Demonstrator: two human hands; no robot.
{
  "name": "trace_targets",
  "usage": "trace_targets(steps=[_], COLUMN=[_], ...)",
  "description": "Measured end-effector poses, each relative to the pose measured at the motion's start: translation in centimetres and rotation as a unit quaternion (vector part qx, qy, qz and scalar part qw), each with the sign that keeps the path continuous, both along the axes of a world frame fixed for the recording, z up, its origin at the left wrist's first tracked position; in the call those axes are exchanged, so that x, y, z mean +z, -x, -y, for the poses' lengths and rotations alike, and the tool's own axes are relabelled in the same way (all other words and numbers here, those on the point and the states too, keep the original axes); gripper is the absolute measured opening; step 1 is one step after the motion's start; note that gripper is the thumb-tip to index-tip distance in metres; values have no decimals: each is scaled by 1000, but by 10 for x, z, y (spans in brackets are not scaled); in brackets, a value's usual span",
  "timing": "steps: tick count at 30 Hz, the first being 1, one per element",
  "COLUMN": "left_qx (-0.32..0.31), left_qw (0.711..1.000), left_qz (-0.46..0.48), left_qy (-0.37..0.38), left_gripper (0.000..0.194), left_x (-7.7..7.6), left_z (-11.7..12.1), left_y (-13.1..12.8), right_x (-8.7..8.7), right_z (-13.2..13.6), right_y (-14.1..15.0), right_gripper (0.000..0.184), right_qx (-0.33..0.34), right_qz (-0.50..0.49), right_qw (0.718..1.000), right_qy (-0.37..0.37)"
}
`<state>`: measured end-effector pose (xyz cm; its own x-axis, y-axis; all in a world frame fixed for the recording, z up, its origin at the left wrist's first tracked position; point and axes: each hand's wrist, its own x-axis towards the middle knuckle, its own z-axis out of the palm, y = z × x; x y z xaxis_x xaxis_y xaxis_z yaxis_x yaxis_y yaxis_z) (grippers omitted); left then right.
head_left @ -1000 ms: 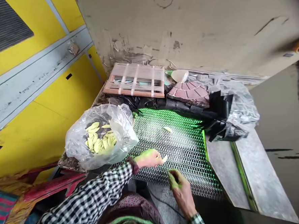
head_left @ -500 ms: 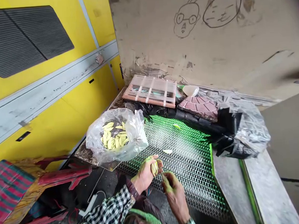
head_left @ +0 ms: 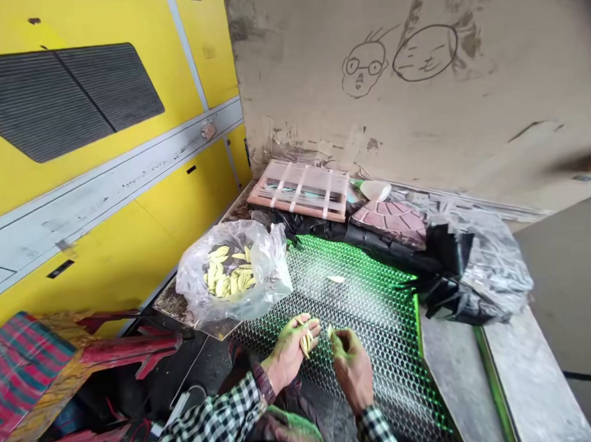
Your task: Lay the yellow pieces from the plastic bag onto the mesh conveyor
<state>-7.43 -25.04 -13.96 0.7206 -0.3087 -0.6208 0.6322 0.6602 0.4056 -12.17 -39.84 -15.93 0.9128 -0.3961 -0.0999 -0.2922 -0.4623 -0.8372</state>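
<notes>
My left hand (head_left: 290,348) is closed, palm up, around several pale yellow-green, leaf-shaped pieces (head_left: 307,340). To its right, my right hand (head_left: 353,364) pinches one such piece (head_left: 331,330) between thumb and fingertips, just above a metal mesh belt (head_left: 382,322). Another leaf-shaped piece (head_left: 336,279) lies flat on the belt farther off. On the left, an open clear plastic bag (head_left: 273,276) contains a pile of the same pieces (head_left: 229,275). What exactly the pieces are I cannot make out.
Black flaps (head_left: 377,243) hang over the belt's far end, where green light glows. On top lie a taped, framed panel (head_left: 298,191), a pink slab (head_left: 390,222) and plastic wrapping (head_left: 498,262). A red wooden frame (head_left: 128,351) stands at left; yellow machine panels (head_left: 174,208) rise behind.
My right hand has moved right, away from my left hand, and now shows a piece in its pinch. The nearer piece on the belt has travelled farther off; the farther one is out of sight.
</notes>
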Motion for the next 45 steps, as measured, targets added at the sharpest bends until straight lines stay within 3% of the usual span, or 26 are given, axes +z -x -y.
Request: trace_targets(steps=[2, 4, 6, 8, 10, 12, 14, 17, 20, 23, 26, 28, 31, 34, 38, 40, 45], left_qx=[-6, -7, -1, 11, 21, 29, 33, 29, 20, 12, 19, 24, 21, 21, 25, 22, 27], left_qw=[1000, 1000, 999, 999, 999, 999, 999, 998, 997, 997, 999, 998, 998, 999, 997, 995, 997], left_qz=[-14, -16, -20, -20, -17, -10, 7, 38, 44, 27, -16, -45, -46, -29, 10, 9, -59], left_qy=[-19, -23, -26, -26, -25, -18, -1, 35, 67, 71, 39, 19, 23, 38, 76, 95, 45], left_gripper=[32, 32, 33, 33, 34, 36, 37, 39, 52, 61, 57, 52, 48, 42, 35, 36, 45], left_x=[-2, -4, -6, -9, -12, -16, -19, -21, -20, -18, -16, -15, -14, -16, -22, -22, -10], left_z=[-3, -6, -8, -11, -13, -14, -13, -8, -4, -6, -11, -16, -20, -21, -20, -20, -28], left_y=[1, 3, 5, 7, 9, 11, 12, 14, 13, 10, 7, 6, 6, 6, 7, 7, 8], right_x=[-10, -21, -32, -38, -38, -32, -22, -6, 4, 6, 1, -5, -10, -2, 13, 13, -14], right_z=[11, 17, 19, 16, 12, 5, -3, -16, -25, -26, -15, -3, 8, 0, -23, -27, -5], right_y=[-4, -10, -14, -14, -12, -10, -8, -8, -10, -14, -21, -26, -29, -23, -12, -9, -12], right_gripper=[31, 28, 26, 24, 23, 23, 25, 31, 33, 40, 45, 44, 39, 34, 35, 29, 21], right_qx=[46, 89, 126, 157, 172, 162, 151, 183, 190, 149, 89, 71, 95, 137, 284, 317, 212], right_qz=[45, 93, 123, 138, 141, 132, 106, 47, 1, -23, -26, -11, 35, 67, 122, 145, 156], right_qw=[980, 936, 896, 871, 866, 886, 930, 977, 980, 982, 994, 994, 961, 950, 919, 906, 911], right_qy=[191, 326, 408, 444, 447, 413, 318, 98, -53, -112, -53, 83, 255, 274, 243, 239, 319])
